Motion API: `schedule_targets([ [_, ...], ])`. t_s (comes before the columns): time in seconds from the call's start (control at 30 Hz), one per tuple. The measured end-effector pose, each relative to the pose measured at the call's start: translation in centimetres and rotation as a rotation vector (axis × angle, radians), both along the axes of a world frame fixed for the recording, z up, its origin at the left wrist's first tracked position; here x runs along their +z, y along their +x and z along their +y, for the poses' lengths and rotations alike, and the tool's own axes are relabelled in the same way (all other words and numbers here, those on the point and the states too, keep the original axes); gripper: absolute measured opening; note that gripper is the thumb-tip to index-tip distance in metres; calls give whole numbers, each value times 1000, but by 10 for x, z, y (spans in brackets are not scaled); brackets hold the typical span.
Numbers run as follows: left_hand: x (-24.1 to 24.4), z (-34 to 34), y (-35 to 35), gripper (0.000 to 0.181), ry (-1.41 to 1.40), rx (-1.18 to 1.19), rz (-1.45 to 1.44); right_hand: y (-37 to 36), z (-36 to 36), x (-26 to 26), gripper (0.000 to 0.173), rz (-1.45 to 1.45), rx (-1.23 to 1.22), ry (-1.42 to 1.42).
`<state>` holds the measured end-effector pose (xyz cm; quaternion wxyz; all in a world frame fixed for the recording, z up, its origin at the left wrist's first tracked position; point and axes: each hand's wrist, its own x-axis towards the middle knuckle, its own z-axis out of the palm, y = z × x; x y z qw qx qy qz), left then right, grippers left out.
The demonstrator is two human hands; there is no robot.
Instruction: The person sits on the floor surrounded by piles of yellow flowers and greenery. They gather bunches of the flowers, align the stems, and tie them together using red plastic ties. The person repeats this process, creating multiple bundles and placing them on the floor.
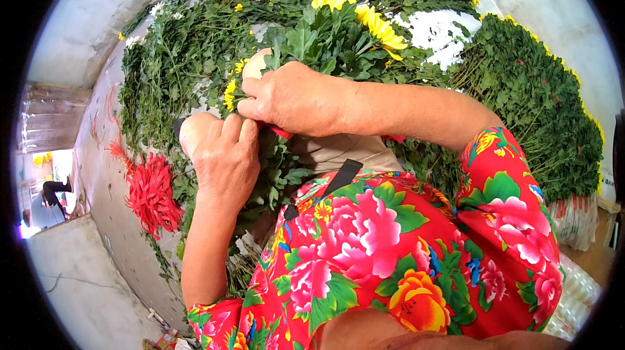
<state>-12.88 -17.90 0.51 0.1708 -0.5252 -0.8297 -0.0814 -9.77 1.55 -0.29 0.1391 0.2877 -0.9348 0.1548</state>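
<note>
A bunch of yellow chrysanthemums [334, 40] with dense green leaves stands in front of my body. A red tie strip [281, 131] shows at its lower part, just below my right hand [298, 98]. The thumb and fingers of that hand are pinched together at the strip. My left hand [219, 150] is closed, knuckles up, with its fingertips meeting the right hand at the strip's end. Most of the strip is hidden by the hands and leaves. Smaller yellow blooms [229, 95] peek out beyond the fingers.
Cut leafy stems [161, 76] lie across the floor ahead, with white chrysanthemums [157, 9] at the far left. A heap of red strips [154, 196] is left of my left arm. A large stack of yellow-flowered stems [530, 106] rises at right, near clear plastic wrapping [578, 218].
</note>
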Motion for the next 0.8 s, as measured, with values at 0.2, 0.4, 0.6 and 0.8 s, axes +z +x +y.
schedule_targets([
  [0.2, 4, -18, 14, 11, -122, -57, -212, -7, 14, -1, 9, -87, 71, 133],
  [0.4, 16, -25, 20, 4, -104, 47, -294, -17, 2, -11, 16, 1, 61, 84],
  [0.6, 3, -6, 42, 106, -111, 107, -628, 4, 25, -18, 18, 44, -190, -131],
  [0.8, -7, -18, -3, 85, 21, 116, -885, 86, 18, -6, 31, -146, 77, -592],
])
